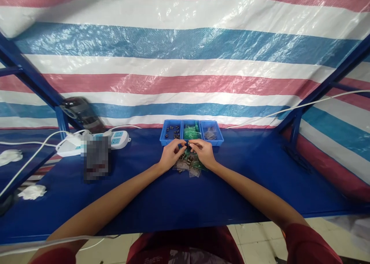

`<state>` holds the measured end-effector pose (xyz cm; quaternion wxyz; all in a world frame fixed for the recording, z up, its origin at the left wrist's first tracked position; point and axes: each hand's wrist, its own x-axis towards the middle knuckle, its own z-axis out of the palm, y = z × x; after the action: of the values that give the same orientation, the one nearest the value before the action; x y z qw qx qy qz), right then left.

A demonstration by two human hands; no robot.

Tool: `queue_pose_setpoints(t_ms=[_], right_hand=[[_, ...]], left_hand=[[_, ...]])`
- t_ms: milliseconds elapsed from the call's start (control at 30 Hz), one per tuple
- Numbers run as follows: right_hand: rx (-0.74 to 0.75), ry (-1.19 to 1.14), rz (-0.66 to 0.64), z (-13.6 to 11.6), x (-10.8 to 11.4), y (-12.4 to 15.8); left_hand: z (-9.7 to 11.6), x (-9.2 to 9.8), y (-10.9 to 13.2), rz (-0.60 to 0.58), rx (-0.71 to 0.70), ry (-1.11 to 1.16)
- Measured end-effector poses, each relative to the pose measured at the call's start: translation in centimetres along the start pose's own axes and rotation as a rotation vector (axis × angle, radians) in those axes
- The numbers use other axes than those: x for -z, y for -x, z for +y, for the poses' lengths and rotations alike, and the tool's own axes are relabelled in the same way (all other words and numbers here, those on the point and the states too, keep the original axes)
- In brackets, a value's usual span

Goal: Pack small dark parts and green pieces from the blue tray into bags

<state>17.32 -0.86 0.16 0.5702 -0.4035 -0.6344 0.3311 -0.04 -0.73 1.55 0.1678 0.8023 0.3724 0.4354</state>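
Observation:
My left hand (170, 155) and my right hand (205, 153) meet close together over the blue table, fingertips of each pinched. A tiny dark piece seems to be between them, too small to name. Below the hands lies a mixed pile of small parts (187, 163): brownish metallic bits, green pieces and clear flat pieces. Just beyond the fingers stands a blue three-part tray (162, 141). Its left compartment has small dark metallic parts (176, 135), the middle one green pieces (191, 132), the right one greyish clear flat pieces (210, 134).
At left on the blue table (245, 190) are a white power strip (123, 139) with plugged cables, a blurred-out dark object (97, 160) and crumpled white tissue (32, 192). A dark bottle-like container (83, 113) leans behind. Blue frame posts (295, 129) and striped sheeting (185, 44) enclose the table.

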Motion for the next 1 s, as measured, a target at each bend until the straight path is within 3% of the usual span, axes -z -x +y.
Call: queue_pose_setpoints(t_ms=[1000], right_hand=[[0.074,0.089,-0.015,-0.99,0.02,0.7]], left_hand=[[-0.1,0.06,-0.05,-0.011,-0.053,-0.01]])
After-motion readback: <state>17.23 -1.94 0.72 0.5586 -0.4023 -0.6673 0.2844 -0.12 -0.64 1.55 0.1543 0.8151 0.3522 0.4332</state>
